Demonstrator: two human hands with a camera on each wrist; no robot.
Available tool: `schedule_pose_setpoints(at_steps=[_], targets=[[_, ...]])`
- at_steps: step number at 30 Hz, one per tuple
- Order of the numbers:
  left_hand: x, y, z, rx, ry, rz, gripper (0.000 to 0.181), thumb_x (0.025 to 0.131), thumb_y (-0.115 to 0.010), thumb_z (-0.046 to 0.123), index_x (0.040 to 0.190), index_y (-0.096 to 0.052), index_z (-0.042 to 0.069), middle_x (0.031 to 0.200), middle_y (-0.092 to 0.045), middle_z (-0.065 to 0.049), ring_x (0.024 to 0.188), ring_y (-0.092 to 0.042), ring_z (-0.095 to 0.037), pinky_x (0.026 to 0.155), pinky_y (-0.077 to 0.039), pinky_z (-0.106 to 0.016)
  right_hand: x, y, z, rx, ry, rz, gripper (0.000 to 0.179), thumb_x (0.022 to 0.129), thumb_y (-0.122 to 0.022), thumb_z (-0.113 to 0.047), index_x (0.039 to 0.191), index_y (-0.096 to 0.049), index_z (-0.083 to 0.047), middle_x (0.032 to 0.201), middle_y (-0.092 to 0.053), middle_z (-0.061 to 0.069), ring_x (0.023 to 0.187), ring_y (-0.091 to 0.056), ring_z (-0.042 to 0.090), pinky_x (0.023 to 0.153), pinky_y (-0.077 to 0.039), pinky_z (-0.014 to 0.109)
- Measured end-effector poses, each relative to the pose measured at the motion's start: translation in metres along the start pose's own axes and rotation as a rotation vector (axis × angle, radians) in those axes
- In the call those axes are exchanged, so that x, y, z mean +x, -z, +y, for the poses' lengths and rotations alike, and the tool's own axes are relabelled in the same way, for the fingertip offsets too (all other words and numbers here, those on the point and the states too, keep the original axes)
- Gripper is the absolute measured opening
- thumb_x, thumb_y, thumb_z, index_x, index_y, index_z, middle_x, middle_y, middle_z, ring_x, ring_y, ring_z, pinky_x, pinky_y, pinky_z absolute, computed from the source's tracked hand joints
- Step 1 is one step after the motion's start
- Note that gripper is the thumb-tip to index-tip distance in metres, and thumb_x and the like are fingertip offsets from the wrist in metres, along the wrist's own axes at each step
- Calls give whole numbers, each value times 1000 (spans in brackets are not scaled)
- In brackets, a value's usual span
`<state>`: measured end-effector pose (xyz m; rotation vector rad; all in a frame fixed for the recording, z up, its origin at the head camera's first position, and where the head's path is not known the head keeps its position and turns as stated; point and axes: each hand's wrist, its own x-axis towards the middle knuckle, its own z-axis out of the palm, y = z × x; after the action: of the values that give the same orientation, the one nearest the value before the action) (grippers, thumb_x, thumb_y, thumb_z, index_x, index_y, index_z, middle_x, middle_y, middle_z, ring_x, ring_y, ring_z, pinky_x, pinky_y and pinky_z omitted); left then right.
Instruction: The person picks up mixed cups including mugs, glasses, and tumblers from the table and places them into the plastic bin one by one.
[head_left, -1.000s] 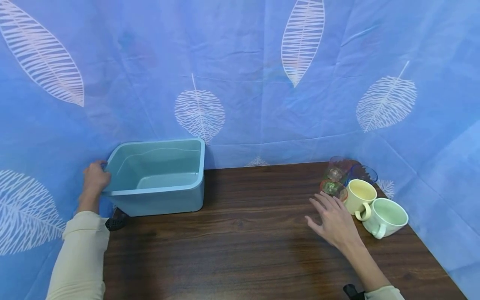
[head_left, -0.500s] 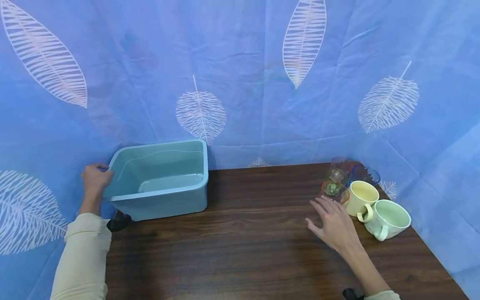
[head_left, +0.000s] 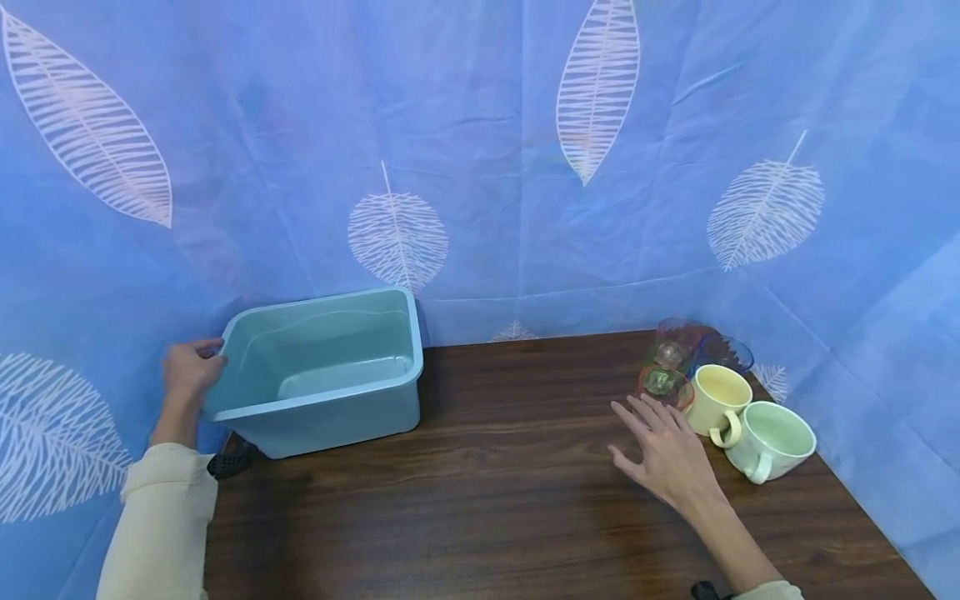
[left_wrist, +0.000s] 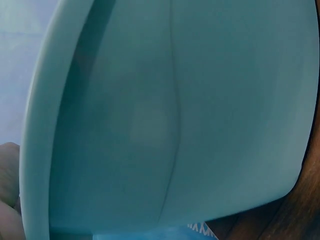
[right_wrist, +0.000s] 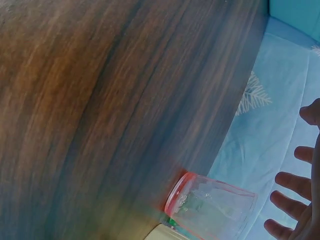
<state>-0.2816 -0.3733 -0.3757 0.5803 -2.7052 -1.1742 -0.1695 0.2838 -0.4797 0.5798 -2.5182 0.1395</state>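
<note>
On the left of the table stands a light blue plastic bin (head_left: 341,417), its inside bare. My left hand (head_left: 189,368) grips the rim at its left end, thumb and fingers bent there; the left wrist view shows the bin's end wall (left_wrist: 125,120) with a bit of the hand (left_wrist: 9,192) at its edge. Over the table at right, my right hand (head_left: 670,457) is spread with nothing in it. Just beyond its fingertips is a clear glass with a red rim (head_left: 660,385), seen larger in the right wrist view as a ribless clear tumbler (right_wrist: 215,205).
Beside the glass stand a yellow mug (head_left: 707,408) and a pale green mug (head_left: 780,457), near the table's right edge. Behind them are a blue-tinted glass vessel (head_left: 723,350) and a pinkish glass (head_left: 672,335). A blue leaf-printed cloth (head_left: 480,167) hangs behind the dark wooden table (head_left: 465,517).
The bin has shifted slightly right and toward me, turning a little, with my left hand at its rim. My right hand stays nearly in place, still spread.
</note>
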Motion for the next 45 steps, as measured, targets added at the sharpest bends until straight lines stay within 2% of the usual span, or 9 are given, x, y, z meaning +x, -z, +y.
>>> schedule_pose_setpoints(at_steps=[6,12,16,20,24,27,30,38,45], targets=[[-5,-5,-1,-14,-45,37,43,105,-54,13,140,-55,-11,139,-52,-39,119,-58,-50,75,-59,-43,-2,-3,-1,5,-3,12,77,102,-32,-66,133,-67,-5,128,-67,24,120,-61,46,98,-50,66],[-6,-10,-4,-50,-26,102,39,107,-53,14,133,-60,-14,138,-54,-38,122,-57,-51,91,-56,-57,-3,-5,-5,9,-37,-8,62,84,-72,-44,133,-68,-6,129,-66,23,122,-60,45,99,-50,66],[-5,-11,-7,-81,-19,108,37,107,-54,13,133,-61,-14,136,-57,-36,122,-58,-49,81,-59,-42,-4,-6,-6,15,-35,15,62,82,-74,-42,132,-68,-5,127,-67,23,121,-61,45,97,-51,66],[-4,-11,-7,-142,-3,94,37,106,-57,14,135,-62,-9,136,-59,-31,103,-66,-26,65,-49,-15,-6,-8,-6,29,-19,67,66,99,-49,-59,129,-69,-5,124,-69,23,118,-62,46,93,-53,66],[-2,-13,-5,-203,41,74,38,106,-58,15,140,-59,-2,143,-57,-25,91,-61,-5,67,-53,-10,-6,-9,-6,32,-22,76,71,101,-40,-63,128,-70,-4,122,-69,22,118,-62,46,91,-54,67],[0,-13,-4,-232,68,46,42,107,-55,16,146,-54,1,151,-51,-24,111,-66,-22,75,-57,-15,-6,-9,-5,36,-29,67,64,97,-51,-57,129,-69,-5,123,-69,22,119,-62,46,92,-54,67],[0,-12,-6,-248,71,-18,48,110,-50,19,154,-44,3,156,-45,-24,132,-55,-36,76,-57,-19,-6,-9,-4,38,-32,67,61,93,-59,-52,129,-69,-4,124,-69,23,120,-62,45,93,-54,66],[-3,-10,-10,-332,55,-210,58,112,-42,22,165,-21,7,153,-36,-21,108,-53,-15,74,-56,-18,-10,-7,-1,31,-41,53,58,89,-68,-48,129,-70,-5,125,-69,21,121,-62,44,91,-55,65],[-8,-11,-7,-249,-21,-290,62,113,-39,21,165,-11,3,151,-33,-35,91,-58,-7,72,-60,-25,-14,-5,2,18,-60,51,59,90,-67,-51,129,-70,-6,125,-69,21,119,-63,44,89,-55,65]])
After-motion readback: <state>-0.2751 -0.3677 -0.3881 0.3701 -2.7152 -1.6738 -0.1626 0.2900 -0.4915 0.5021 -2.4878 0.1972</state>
